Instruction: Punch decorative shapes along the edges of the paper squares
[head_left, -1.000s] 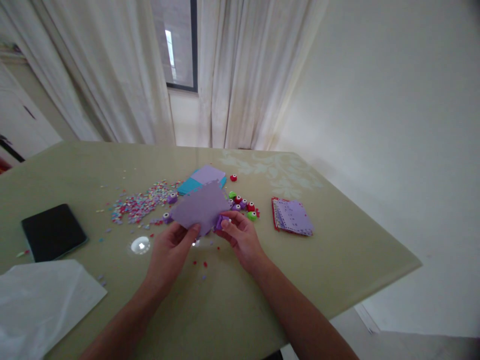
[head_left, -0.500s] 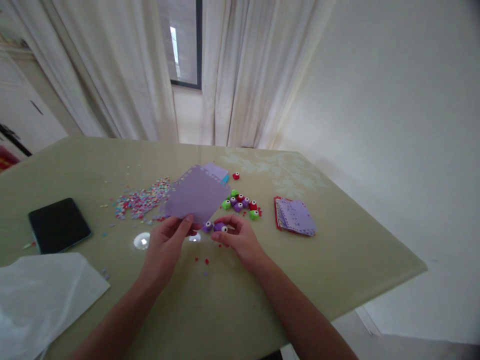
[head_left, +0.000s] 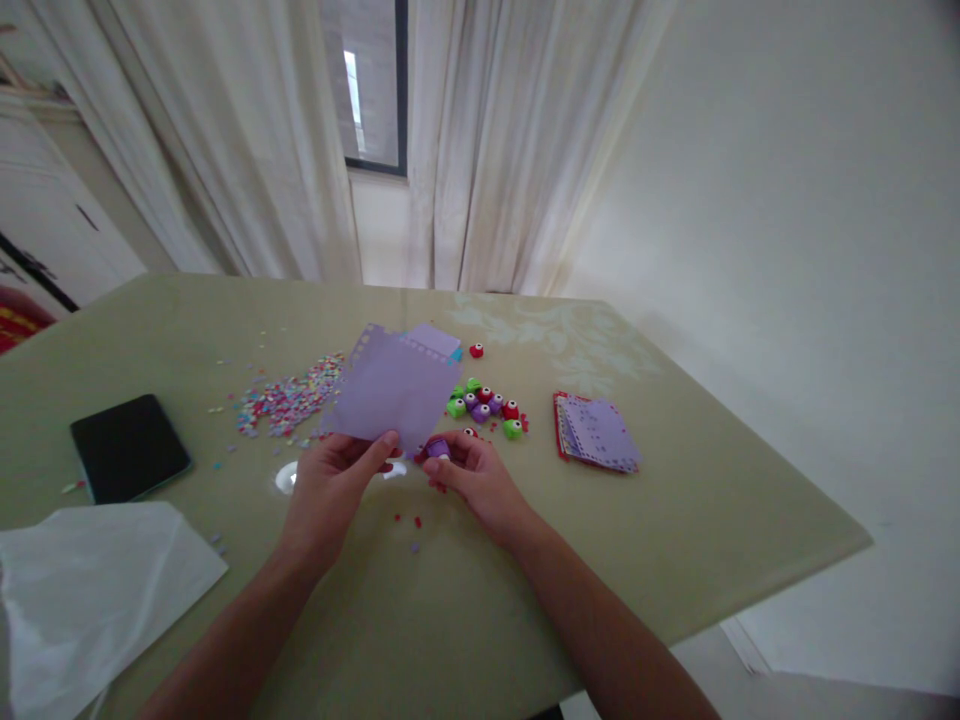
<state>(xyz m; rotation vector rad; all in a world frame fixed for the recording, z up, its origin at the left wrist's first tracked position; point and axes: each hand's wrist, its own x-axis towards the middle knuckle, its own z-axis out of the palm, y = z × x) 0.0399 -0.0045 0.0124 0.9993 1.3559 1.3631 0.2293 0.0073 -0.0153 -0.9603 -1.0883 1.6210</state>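
A square purple sheet of paper (head_left: 394, 390) is pinched between the thumb and fingers of my left hand (head_left: 334, 490); punched shapes run along its far edges. My right hand (head_left: 480, 485) grips a small purple craft punch (head_left: 438, 449) at the sheet's near right corner. Whether the punch is around the paper's edge I cannot tell. Just beyond my right hand sits a cluster of small green, red and purple craft punches (head_left: 481, 411) with eye-like tops. One red craft punch (head_left: 476, 351) stands apart behind them.
Colourful confetti (head_left: 292, 400) lies heaped at left. A black tablet-like device (head_left: 131, 450) and a white sheet or bag (head_left: 97, 600) are nearer. Punched purple and red papers (head_left: 598, 435) are stacked at right. More purple paper (head_left: 435, 340) lies behind the held sheet.
My right hand has turned the purple punch and brought it to the sheet's near corner. The sheet has tilted slightly in my left hand. The camera view has shifted a little.
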